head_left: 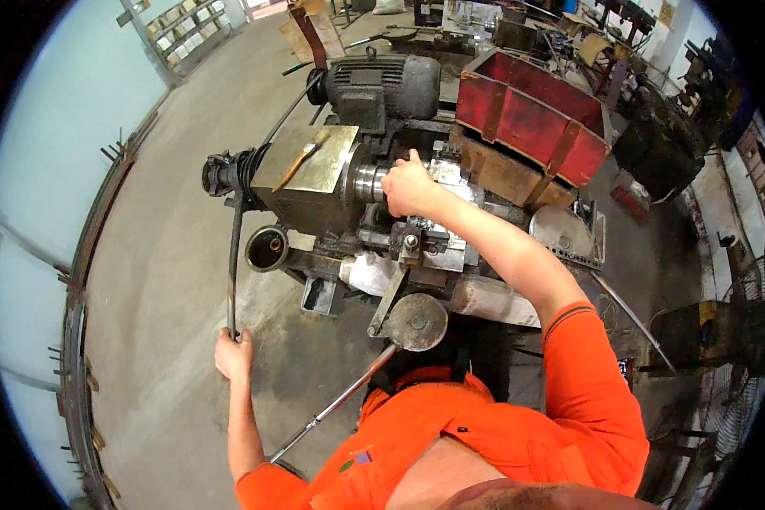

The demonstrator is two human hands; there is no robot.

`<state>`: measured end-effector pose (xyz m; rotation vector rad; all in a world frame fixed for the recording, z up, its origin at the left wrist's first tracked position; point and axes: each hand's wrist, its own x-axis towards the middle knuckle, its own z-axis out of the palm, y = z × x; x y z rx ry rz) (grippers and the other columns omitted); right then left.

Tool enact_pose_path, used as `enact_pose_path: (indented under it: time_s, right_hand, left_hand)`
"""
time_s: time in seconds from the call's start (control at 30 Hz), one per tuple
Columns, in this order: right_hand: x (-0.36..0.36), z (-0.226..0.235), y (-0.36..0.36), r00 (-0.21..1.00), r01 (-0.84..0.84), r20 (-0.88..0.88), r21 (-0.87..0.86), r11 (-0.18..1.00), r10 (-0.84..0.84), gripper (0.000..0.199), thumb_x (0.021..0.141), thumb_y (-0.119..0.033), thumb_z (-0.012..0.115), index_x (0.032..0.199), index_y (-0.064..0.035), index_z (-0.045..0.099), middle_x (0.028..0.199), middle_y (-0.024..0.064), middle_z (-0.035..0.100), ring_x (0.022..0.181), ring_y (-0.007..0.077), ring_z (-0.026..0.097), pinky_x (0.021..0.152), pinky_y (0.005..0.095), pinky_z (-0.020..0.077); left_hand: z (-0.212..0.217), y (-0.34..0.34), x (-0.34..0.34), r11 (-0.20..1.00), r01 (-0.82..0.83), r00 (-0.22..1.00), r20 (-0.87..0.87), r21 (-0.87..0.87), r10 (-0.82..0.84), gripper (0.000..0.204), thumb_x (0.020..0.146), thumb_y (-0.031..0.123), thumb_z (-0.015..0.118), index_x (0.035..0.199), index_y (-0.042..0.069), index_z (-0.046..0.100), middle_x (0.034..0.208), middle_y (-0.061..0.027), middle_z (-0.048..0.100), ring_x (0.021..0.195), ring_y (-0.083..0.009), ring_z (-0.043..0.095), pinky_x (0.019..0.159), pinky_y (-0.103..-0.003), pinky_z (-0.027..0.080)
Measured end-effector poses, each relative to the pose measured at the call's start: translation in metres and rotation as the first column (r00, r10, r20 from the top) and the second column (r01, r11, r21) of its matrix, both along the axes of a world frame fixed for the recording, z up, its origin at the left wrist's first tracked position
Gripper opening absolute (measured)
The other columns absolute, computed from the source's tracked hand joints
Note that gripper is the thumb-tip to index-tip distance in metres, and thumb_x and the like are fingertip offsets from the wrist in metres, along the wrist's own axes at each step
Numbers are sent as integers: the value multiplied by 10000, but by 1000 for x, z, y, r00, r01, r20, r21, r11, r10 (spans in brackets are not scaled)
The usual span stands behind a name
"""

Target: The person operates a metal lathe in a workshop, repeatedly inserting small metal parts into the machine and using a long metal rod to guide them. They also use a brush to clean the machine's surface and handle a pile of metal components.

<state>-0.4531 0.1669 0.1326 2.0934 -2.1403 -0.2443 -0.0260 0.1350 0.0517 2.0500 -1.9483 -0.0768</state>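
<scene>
A belt-driven lathe (314,200) stands in front of me, with a motor (382,87) behind its headstock. My left hand (233,354) is closed around the lower end of a long dark lever (237,255), which runs up to the pulley end (221,174) of the headstock. My right hand (408,185) is at the shiny spindle chuck (368,183), its fingers curled against the chuck's right side. Whatever those fingers hold is hidden behind the hand. Just below that hand sits the tool post (411,242).
A wooden-handled brush (302,161) lies on the headstock cover. Beyond the lathe stands a red box (527,119). A round metal cup (267,248) is at its left. A round plate on an arm (418,322) and a chrome rod (340,399) are near my body. Long bars (85,280) line the left wall.
</scene>
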Motion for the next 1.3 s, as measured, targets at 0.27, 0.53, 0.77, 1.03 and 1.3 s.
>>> enact_pose_path:
  time_s: [0.27,0.53,0.77,1.03,1.3]
  right_hand:
    - [-87,83,62,917,357,298,-309,882,-266,237,533,-286,606,652,-96,683,668,126,635,737,293,621,761,401,435]
    - [-163,89,149,937,348,258,-728,590,-234,431,584,-194,612,997,-78,656,1255,142,472,1072,318,477,898,398,415]
    - [-160,22,331,795,606,436,-581,542,-421,345,600,-170,578,885,5,664,1228,112,529,1034,299,534,880,350,430]
    - [-112,-115,609,46,991,722,55,124,-690,180,623,-217,603,655,-43,637,699,158,626,644,328,607,621,407,501]
    - [-87,-231,631,-238,971,377,108,-213,-895,220,675,-197,521,745,-58,677,861,197,631,847,355,613,803,394,490]
  left_hand:
    - [15,-43,23,844,420,814,-550,334,-187,189,759,118,622,841,-45,569,597,-90,550,569,-182,594,526,-326,492]
    - [-19,-75,23,797,557,507,-856,233,-104,254,815,136,617,921,-83,542,664,-93,553,552,-172,562,550,-332,511]
    - [-15,-86,38,771,517,699,-703,372,-131,363,826,192,632,990,-78,454,653,-98,545,558,-170,552,556,-319,494]
    - [-59,-184,84,528,729,479,-876,436,61,431,821,226,647,1146,-1,479,735,-123,560,643,-188,557,602,-326,492]
    - [-17,-81,16,823,414,584,-807,388,87,286,800,215,580,979,-7,608,882,-194,615,804,-252,610,715,-381,503]
